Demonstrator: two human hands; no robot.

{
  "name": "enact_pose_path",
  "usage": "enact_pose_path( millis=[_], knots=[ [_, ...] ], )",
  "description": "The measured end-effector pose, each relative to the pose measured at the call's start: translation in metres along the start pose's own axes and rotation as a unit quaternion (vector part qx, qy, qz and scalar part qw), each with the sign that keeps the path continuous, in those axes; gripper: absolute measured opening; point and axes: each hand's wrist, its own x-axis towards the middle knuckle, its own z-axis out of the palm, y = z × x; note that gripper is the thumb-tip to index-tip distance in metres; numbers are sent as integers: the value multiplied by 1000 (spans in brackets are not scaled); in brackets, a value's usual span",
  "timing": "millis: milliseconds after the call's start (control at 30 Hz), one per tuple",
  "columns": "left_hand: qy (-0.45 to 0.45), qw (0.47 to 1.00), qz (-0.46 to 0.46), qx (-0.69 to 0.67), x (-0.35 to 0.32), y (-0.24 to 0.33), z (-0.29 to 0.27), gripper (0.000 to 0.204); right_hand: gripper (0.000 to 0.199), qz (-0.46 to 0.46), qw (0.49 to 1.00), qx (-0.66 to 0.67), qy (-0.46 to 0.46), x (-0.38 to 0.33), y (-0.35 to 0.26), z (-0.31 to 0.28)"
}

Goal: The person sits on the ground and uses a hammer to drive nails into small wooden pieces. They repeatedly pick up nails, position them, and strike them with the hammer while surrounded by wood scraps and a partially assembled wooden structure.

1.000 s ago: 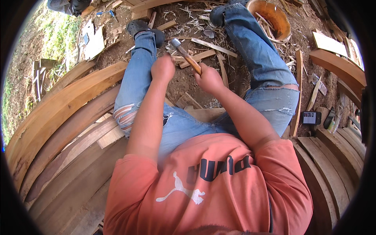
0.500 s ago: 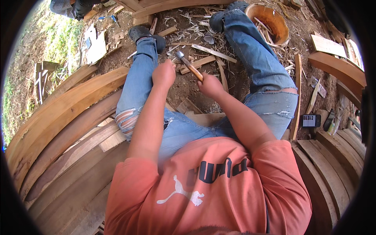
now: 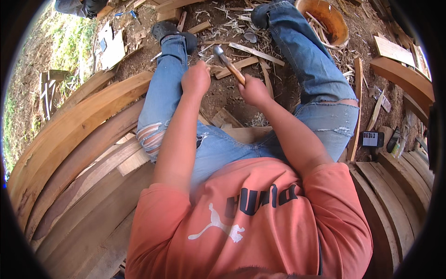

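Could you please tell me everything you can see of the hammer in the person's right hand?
The hammer has a grey metal head at its upper-left end and a light brown, wooden-looking handle slanting down to the right. The right hand grips the handle's lower end. The head hangs above the littered dirt, close beside the closed left hand; whether they touch is unclear.

You hold one hammer (image 3: 227, 65), and you see one orange basin (image 3: 325, 23) at the upper right of the frame, two dark shoes (image 3: 174, 32) at the top, and one small dark box (image 3: 373, 138) at the right edge.
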Motion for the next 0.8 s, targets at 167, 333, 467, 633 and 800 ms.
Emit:
enact_pose_path(
  millis=[167, 333, 467, 633, 800],
  knots=[
    [-21, 1000, -11, 2, 4, -2, -2, 22, 34, 0, 1000, 11, -20, -4, -12, -3],
    [0, 1000, -4, -3, 0, -4, 1, 22, 34, -19, 1000, 16, -5, -5, -6, 6],
    [-6, 1000, -2, 3, 1, -5, 3, 21, 34, -17, 999, 47, -1, -12, -24, -8],
    [-12, 1000, -7, 13, 2, -2, -2, 22, 35, -25, 1000, 8, -12, -3, 2, 6],
    [2, 1000, 6, 11, 3, -4, -2, 22, 30, -40, 998, 47, 18, -18, -40, -22]
  ],
)
